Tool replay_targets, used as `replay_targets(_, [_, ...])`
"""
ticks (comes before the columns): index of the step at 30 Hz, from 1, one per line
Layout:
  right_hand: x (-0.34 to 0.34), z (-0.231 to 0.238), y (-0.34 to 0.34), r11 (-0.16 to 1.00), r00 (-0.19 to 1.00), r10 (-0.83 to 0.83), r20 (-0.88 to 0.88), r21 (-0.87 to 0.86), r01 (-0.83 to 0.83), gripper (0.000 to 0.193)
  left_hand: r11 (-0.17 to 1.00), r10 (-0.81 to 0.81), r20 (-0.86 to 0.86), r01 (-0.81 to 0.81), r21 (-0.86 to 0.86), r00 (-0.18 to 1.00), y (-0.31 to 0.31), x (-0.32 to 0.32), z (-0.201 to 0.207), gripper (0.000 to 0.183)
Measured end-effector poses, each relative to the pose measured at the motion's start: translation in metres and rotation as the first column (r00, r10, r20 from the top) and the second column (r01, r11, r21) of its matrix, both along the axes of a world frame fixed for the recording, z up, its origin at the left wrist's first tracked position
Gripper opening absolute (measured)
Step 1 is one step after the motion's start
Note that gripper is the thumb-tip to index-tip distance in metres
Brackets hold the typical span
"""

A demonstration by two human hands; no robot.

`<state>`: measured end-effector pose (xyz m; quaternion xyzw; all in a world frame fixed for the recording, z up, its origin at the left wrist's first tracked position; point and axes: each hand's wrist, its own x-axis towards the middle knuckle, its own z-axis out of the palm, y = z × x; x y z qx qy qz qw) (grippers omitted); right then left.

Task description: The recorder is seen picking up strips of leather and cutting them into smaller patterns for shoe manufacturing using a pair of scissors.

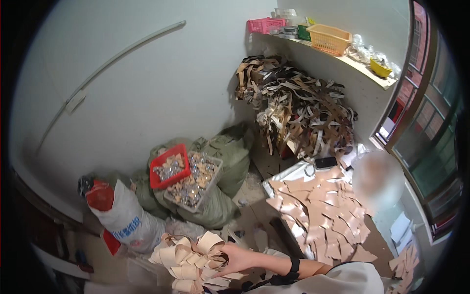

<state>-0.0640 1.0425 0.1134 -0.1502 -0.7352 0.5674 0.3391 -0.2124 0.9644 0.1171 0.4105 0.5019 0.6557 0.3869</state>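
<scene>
- A hand (238,258) reaches in from the lower edge, forearm coming from the right, a dark band at the wrist. I take it for the right hand. Its fingers are curled into a bundle of pale tan strips (188,262) and grip the bundle's right side.
- The left hand does not show.
- The bundle hangs low in the picture, above the floor, just in front of a white sack (128,220) with a red top.
- The strips look thin, soft and light; they loop and curl freely, so they probably flop and slide apart. A hold around the middle, where many loops cross, seems safest.
- On the right, a metal tray (286,175) carries a heap of flat tan cut pieces (323,210); a dark phone (325,162) lies at its far edge.
- Behind, green sacks (230,157) bear a red basket (169,166) and a clear bin (196,183) of small metal parts.
- A tangle of brown and black straps (298,110) fills the corner under a shelf (364,68) with baskets.
</scene>
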Motion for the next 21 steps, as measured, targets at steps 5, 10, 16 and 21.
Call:
replay_targets(5, [-0.03, -0.006, 0.124, 0.906, 0.993, -0.111, -0.048, -0.414, 0.081, 0.069, 0.998, 0.042, -0.133, -0.046, -0.031, 0.99, 0.152, -0.039, 0.022, 0.062])
replay_targets(10, [-0.029, -0.004, 0.245, 0.702, 0.875, -0.457, -0.162, -0.67, 0.243, 0.057, 0.994, 0.102, -0.511, -0.111, 0.013, 0.853, 0.241, -0.039, 0.09, 0.042])
replay_targets(16, [0.011, 0.037, 0.423, 0.417, 0.657, -0.679, -0.327, -0.908, -0.022, 0.053, 0.913, 0.015, -0.534, -0.23, -0.338, 0.846, 0.264, -0.102, 0.081, 0.021])
replay_targets(21, [0.147, 0.088, 0.645, 0.521, 0.457, -0.788, -0.413, -0.843, 0.137, 0.038, 0.738, -0.277, -0.767, -0.383, -0.556, 0.579, 0.277, -0.117, 0.111, 0.021])
